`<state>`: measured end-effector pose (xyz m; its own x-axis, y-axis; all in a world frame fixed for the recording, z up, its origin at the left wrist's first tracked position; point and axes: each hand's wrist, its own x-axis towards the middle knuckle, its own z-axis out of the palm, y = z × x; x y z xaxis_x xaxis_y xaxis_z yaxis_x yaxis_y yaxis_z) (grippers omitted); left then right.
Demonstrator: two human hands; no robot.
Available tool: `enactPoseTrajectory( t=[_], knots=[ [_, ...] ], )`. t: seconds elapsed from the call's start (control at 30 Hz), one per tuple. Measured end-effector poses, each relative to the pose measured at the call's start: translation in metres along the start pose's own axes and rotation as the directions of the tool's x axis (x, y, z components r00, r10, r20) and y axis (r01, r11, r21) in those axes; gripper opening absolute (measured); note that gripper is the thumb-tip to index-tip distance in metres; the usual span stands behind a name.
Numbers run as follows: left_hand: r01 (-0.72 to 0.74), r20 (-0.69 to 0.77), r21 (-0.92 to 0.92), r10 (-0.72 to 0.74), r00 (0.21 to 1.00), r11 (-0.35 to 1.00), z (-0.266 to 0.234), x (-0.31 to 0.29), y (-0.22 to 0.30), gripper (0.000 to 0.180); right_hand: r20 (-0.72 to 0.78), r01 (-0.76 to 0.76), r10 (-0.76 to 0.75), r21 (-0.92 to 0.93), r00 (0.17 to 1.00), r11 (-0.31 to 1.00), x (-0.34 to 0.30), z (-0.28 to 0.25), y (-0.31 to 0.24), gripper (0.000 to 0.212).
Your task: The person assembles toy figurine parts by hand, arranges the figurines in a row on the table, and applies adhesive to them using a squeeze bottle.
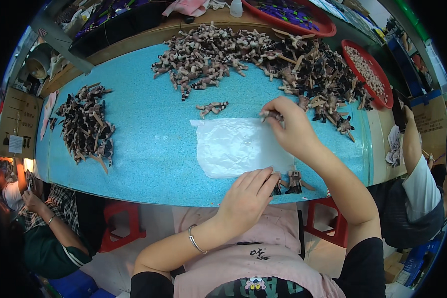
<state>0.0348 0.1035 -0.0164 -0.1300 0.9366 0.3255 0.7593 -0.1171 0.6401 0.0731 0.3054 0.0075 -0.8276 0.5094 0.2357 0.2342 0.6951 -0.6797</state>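
**Small figure parts, sorting in hand**

Turquoise speckled tabletop [149,149]. Sorted: dark figure-part pile [84,124] at left. Unsorted: large pale-and-dark heap of plastic figure parts [263,59] along the far edge. Right hand [293,126], grip closed on one small brown part [272,116], above the clear plastic bag [238,146]. Left hand [246,191], fingers pinched on a small dark figure [278,186] at the near edge, beside a second dark figure [295,183].

Blue speckled tabletop [149,149]; heap of small pale-and-striped figurine parts [203,59] at the far edge, with a dark heap [318,74] beside it. Separate dark pile [87,124] at left. Two red trays [367,74] at right; red stools [121,223] beneath.
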Motion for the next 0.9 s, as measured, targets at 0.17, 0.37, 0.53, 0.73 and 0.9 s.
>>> enactPoseTrajectory(
  t=[0.17, 0.37, 0.53, 0.73, 0.9],
  knots=[
    [0.020, -0.031, -0.042, -0.021, 0.999, 0.999, -0.008, -0.003, 0.002, 0.059, 0.165, 0.064, -0.067, 0.025, 0.984, 0.998, -0.010, 0.008, -0.016, 0.013],
    [0.101, -0.033, -0.163, -0.108, 0.994, 0.981, -0.023, -0.018, -0.002, 0.056, 0.193, 0.189, -0.170, -0.080, 0.966, 0.979, -0.014, 0.010, -0.013, 0.011],
    [0.149, -0.083, -0.175, -0.166, 0.983, 0.973, -0.047, -0.032, -0.005, 0.059, 0.097, -0.041, 0.026, 0.150, 0.995, 0.988, -0.024, 0.005, -0.020, 0.015],
    [0.302, -0.018, -0.293, -0.321, 0.947, 0.907, -0.064, -0.058, -0.009, 0.062, 0.486, -0.582, 0.344, 0.517, 0.803, 0.628, -0.058, -0.006, -0.052, 0.024],
    [0.333, 0.021, -0.348, -0.348, 0.937, 0.877, -0.063, -0.060, -0.012, 0.062, 0.561, -0.625, 0.300, 0.579, 0.771, 0.523, -0.092, 0.011, -0.072, 0.024]
  ],
)
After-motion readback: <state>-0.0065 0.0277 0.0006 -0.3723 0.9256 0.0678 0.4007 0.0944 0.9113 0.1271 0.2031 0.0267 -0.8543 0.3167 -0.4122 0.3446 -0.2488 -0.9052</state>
